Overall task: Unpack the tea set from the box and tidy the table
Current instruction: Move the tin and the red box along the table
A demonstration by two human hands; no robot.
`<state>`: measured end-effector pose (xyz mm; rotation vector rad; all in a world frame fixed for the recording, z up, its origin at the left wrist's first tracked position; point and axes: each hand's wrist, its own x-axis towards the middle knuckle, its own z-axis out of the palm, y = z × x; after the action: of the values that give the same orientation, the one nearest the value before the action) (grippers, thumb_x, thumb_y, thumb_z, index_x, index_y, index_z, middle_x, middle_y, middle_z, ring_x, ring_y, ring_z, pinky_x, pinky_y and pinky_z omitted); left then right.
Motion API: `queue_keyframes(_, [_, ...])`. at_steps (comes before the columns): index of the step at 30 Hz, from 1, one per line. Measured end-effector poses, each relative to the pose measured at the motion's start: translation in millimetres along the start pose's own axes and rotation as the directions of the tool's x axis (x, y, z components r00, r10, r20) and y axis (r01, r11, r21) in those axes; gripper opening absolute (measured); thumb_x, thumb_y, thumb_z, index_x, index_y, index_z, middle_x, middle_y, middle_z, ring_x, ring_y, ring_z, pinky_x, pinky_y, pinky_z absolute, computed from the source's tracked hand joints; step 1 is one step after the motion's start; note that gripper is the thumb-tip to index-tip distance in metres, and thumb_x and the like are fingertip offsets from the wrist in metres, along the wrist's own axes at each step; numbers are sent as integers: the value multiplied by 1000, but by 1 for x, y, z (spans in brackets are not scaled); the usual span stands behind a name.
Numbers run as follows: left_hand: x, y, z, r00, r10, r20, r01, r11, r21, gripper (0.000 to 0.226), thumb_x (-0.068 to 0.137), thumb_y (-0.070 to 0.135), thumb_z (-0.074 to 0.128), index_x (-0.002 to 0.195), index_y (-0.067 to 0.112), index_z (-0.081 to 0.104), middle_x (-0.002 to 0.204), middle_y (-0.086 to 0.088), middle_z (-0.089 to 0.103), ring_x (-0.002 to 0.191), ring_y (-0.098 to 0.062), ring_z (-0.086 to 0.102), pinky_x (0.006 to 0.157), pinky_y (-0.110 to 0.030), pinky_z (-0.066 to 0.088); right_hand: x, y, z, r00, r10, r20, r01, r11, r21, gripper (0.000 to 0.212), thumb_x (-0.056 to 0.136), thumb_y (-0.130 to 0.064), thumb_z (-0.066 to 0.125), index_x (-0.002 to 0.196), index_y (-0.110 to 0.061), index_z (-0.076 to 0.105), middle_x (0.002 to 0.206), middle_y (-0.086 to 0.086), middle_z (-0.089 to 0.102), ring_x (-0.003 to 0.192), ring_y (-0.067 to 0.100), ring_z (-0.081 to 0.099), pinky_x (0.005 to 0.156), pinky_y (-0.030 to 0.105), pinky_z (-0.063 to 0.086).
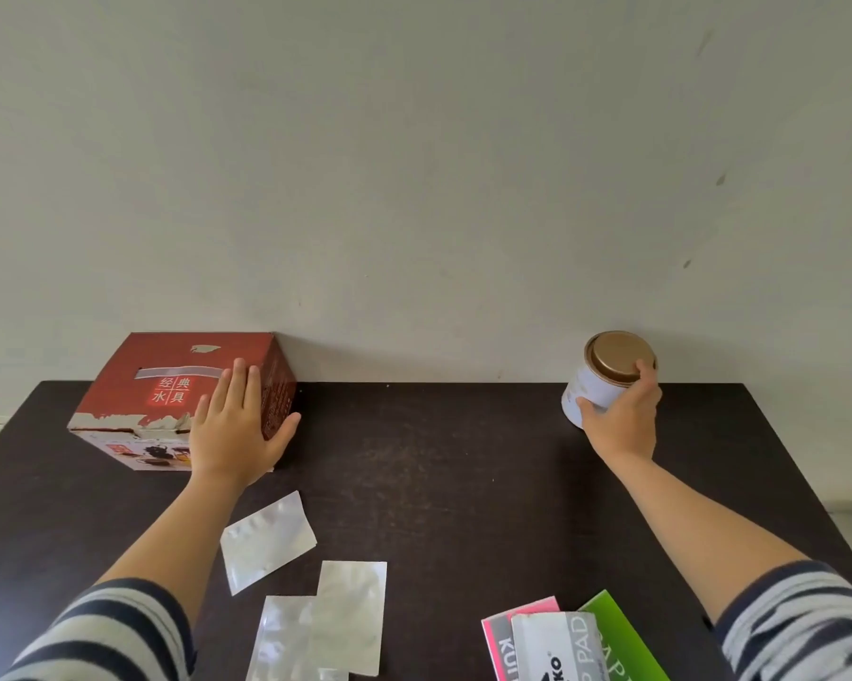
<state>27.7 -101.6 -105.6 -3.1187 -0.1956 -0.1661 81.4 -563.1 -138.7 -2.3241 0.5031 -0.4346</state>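
Below, the dark desk (438, 459) carries a sealed red box (178, 400) at far left against the wall. Left hand (237, 425) lies flat, fingers straight, on its near right corner; right hand (620, 415), well apart, grips a tilted tin (596, 380).

Likely home room or plain office. Evidence: dark wooden table (438, 459) set against bare, scuffed off-white wall (414, 164); household clutter on table: foil pouches (266, 538) near front edge, paper pad packs (556, 646) at front right.
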Motion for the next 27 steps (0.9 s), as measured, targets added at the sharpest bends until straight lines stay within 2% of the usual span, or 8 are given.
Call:
queue_keyframes(12, [-1,1,-1,1000,2,-6,-2,1000,10,94,80,72,25,144,4,29,152,-17,28,139,-34,29,106,-55,32,7,13,-10,998,-25,51,25,1000,4,104,76,-12,78,148,-27,5,148,16,20,128,38,44,96,49,46])
queue_keyframes(27, [1,-3,4,999,17,-37,-17,1000,-5,96,78,73,25,144,3,28,152,-17,28,139,-34,28,105,-56,32,10,16,-26,998,-11,68,12,1000,-17,104,78,-6,75,150,-23,2,149,16,23,132,38,40,99,49,43])
